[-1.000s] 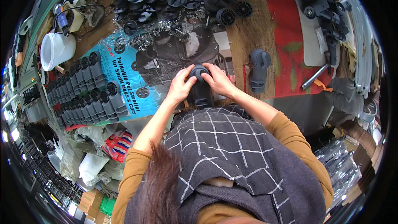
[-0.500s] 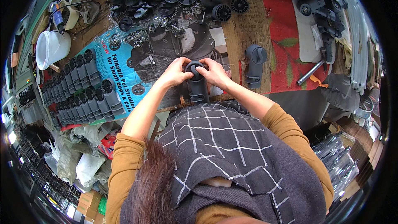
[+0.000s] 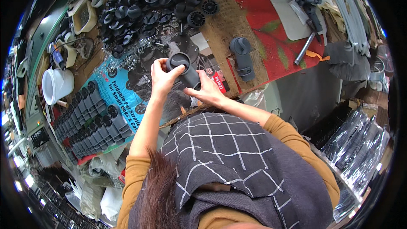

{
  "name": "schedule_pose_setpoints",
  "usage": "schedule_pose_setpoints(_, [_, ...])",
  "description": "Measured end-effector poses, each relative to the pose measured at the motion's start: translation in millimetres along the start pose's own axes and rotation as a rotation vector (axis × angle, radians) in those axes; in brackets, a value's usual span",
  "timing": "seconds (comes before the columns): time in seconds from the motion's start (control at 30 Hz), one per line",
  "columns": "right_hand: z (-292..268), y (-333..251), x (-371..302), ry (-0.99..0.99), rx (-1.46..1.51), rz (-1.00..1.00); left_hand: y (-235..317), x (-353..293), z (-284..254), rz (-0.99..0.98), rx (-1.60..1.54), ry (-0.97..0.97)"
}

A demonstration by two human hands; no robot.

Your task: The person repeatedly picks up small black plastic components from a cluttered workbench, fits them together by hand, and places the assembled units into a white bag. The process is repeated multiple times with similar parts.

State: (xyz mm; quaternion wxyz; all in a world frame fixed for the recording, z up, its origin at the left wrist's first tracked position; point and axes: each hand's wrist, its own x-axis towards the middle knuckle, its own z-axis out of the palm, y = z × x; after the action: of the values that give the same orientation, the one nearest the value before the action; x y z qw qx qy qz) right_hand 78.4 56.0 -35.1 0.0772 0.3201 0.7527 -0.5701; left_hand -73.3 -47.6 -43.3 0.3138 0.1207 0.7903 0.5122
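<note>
A dark grey plastic stroller fitting, a short tube with a round ridged cap at its far end, is tilted between my two hands. My left hand grips the cap end, its thumb lying on top of the cap. Around the near end of the tube closes my right hand, which hides part of it. Just right of my hands, a similar fitting lies on the cardboard with its cap at the far end.
Loose black caps are heaped at the back, with springs and small metal parts in front. Rows of similar grey fittings lie at left beside a white bucket. A metal tube lies at right on red cloth.
My right hand has left the cap and now holds the near end of the fitting. The fitting has tilted, its cap end toward the left. The whole view has turned slightly.
</note>
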Motion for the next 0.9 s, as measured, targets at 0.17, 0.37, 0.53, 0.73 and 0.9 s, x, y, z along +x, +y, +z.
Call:
schedule_pose_setpoints(0.17, [-0.2,-28.8,-26.1,-0.191,0.838,0.084,35.5,-9.9,3.3,0.289,-0.144,-0.041])
schedule_pose_setpoints(0.37, [-0.3,-39.2,-44.1,-0.012,0.593,-0.065,50.8,-24.1,11.7,0.137,-0.251,-0.002])
schedule_pose_setpoints(0.53, [-4.3,-32.8,-64.5,0.074,0.395,-0.145,71.0,-39.6,5.0,-0.325,-0.818,-0.298])
schedule_pose_setpoints(0.73, [2.4,-43.8,-71.6,0.174,0.379,-0.164,67.9,-55.2,24.2,-0.083,-0.873,-0.037])
schedule_pose_setpoints(0.9, [-29.8,-47.3,-48.5,0.693,-0.201,-0.576,62.9,-61.9,20.8,-0.016,-0.789,-0.154])
